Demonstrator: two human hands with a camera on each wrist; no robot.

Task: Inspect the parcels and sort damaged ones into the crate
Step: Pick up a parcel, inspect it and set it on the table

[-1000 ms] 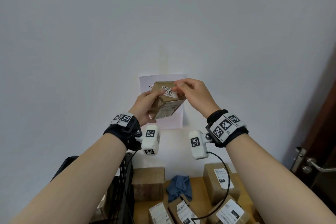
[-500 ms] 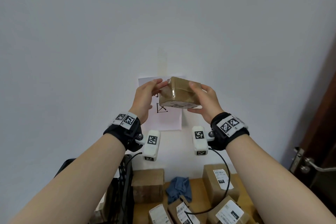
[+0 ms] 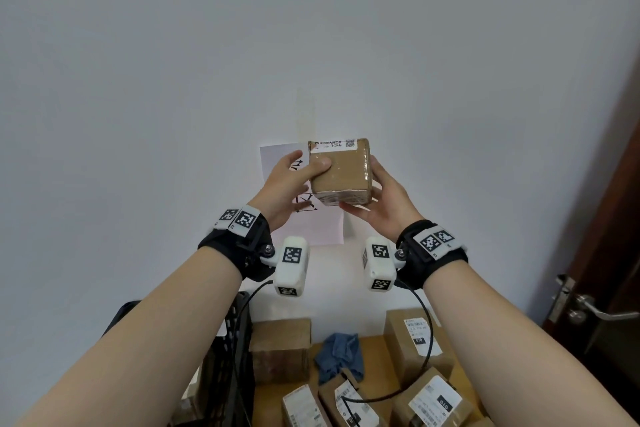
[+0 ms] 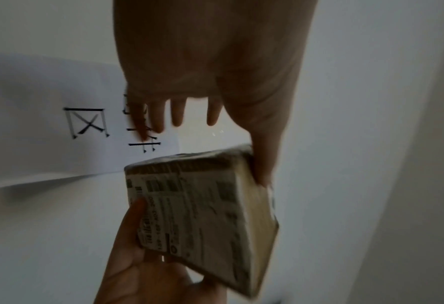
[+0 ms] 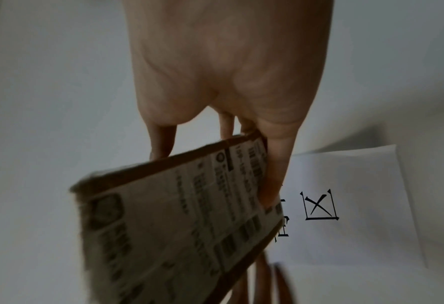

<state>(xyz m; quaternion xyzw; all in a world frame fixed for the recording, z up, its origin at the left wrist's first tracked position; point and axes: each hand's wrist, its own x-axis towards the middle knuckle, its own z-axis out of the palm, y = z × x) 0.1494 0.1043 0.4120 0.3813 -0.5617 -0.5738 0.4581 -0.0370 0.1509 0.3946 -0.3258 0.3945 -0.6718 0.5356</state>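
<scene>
I hold a small brown cardboard parcel (image 3: 341, 172) up in front of the white wall. A plain taped face is turned to me, with a white label strip along its top edge. My right hand (image 3: 384, 204) grips its right side and underside; in the right wrist view the thumb pinches the parcel's (image 5: 179, 222) printed shipping label. My left hand (image 3: 289, 182) lays its thumb on the front face. In the left wrist view its fingers (image 4: 176, 115) are straight and spread, off the parcel (image 4: 210, 205). The black crate (image 3: 228, 357) stands at lower left, mostly hidden by my left arm.
Below on a wooden table (image 3: 377, 354) lie several labelled parcels, such as a plain parcel (image 3: 280, 350) and a tall parcel (image 3: 412, 340), with a blue cloth (image 3: 341, 354) between them. A paper sign (image 3: 311, 229) hangs on the wall. A door handle (image 3: 585, 305) is at right.
The parcel has been turned over: its shipping label now faces down and a plain taped face shows. My right hand went from the parcel's top to its right side and underside.
</scene>
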